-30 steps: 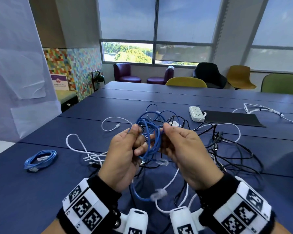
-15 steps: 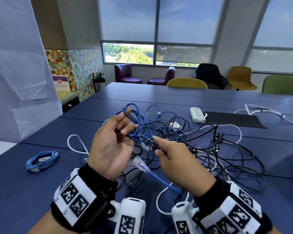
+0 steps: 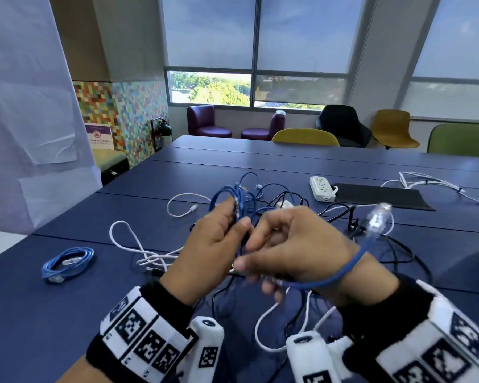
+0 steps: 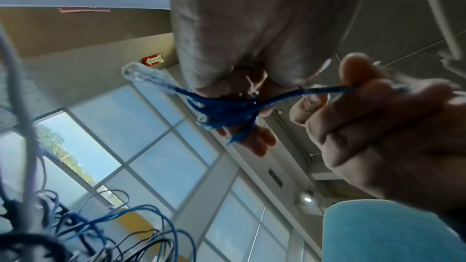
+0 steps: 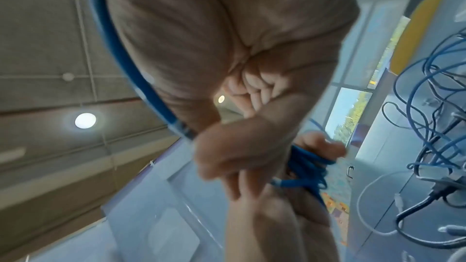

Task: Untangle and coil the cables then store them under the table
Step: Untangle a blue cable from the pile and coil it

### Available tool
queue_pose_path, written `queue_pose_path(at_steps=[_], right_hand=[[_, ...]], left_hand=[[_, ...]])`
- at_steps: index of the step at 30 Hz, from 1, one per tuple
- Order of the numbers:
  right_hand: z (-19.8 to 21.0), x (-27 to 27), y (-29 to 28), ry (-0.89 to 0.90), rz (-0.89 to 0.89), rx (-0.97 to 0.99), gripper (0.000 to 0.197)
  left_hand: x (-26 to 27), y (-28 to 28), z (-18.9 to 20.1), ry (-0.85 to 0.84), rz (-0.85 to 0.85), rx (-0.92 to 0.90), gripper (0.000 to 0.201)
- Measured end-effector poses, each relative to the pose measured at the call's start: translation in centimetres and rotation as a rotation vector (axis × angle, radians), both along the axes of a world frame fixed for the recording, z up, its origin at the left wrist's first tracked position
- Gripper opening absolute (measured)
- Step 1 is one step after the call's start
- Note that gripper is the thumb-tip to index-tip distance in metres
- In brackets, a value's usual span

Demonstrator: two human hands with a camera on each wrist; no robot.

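Blue table (image 3: 288,158) before windows, cable tangle (image 3: 329,239) mid-table; left hand (image 3: 208,252) and right hand (image 3: 302,252) both grip a blue cable (image 3: 351,264).

your right hand (image 3: 296,252) is motion-blurred at the fingertips; its grip on the blue cable (image 3: 343,268) can't be resolved. your left hand (image 3: 208,250) covers the bundle's near loops. right wrist view is smeared. the far right white cable (image 3: 437,186) runs off the frame edge.
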State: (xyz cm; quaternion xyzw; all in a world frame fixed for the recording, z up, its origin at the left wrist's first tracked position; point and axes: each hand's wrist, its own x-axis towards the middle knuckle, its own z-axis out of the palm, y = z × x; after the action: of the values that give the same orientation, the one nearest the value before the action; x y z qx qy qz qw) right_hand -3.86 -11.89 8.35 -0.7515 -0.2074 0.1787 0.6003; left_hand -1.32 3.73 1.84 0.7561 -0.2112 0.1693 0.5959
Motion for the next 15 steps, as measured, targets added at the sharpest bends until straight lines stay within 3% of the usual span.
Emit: queue_pose_path(at_steps=[3, 10, 12, 15], right_hand=[[1.1, 0.7, -0.6, 0.086, -0.069, 0.152, 0.023], [0.1, 1.9, -0.6, 0.263, -0.003, 0.484, 0.013], [-0.5, 2.3, -0.7, 0.240, 0.020, 0.482, 0.014], [-0.9, 2.3, -1.2, 0.170, 0.078, 0.321, 0.019]], left_hand=[[-0.7, -0.5, 0.0, 0.028, -0.025, -0.009, 0.038], [-0.8, -1.9, 0.6, 0.160, 0.144, -0.471, 0.049], [-0.4, -1.8, 0.8, 0.261, 0.169, -0.616, 0.051], [0.0, -1.2, 0.9, 0.409, 0.204, -0.747, 0.061]])
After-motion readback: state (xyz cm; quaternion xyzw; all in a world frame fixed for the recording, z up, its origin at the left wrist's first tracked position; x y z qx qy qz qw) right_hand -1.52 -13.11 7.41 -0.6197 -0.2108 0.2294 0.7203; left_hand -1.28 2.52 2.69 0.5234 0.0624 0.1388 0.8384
